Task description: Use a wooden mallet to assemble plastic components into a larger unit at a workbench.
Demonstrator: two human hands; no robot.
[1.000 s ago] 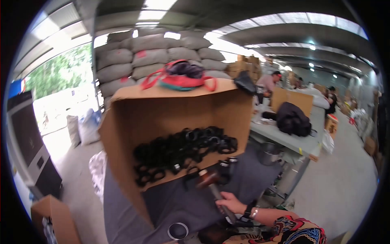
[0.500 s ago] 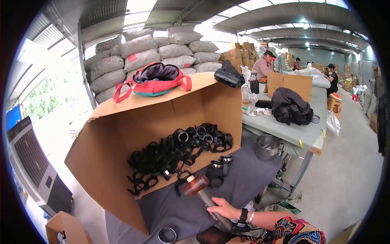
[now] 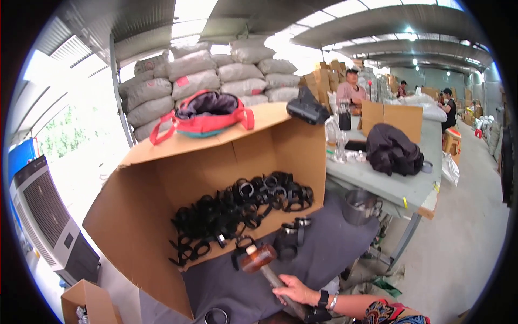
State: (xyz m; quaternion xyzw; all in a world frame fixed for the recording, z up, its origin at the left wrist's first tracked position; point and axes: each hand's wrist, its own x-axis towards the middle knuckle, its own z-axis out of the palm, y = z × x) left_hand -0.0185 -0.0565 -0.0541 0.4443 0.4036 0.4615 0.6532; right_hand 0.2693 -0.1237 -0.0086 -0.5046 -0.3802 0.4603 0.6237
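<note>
My right hand is wrapped round the grey handle of a mallet with a reddish-brown head. The mallet head is above the dark cloth, just in front of the pile; whether it touches anything I cannot tell. Beside the head stands a black ring-shaped band, and several others, some with silvery rims, are to its right. A large heap of black ring-shaped parts lies inside a cardboard box turned on its side. A single ring lies near the lower edge. My left hand is out of the picture.
On the box sit a red bag and a black object. To the right, a metal pot stands beside a table bearing a dark garment. An air cooler stands at left; other people work farther back.
The whole view has shifted slightly, with the table and box appearing lower. My right hand keeps its hold on the mallet, which has barely moved relative to the cloth.
</note>
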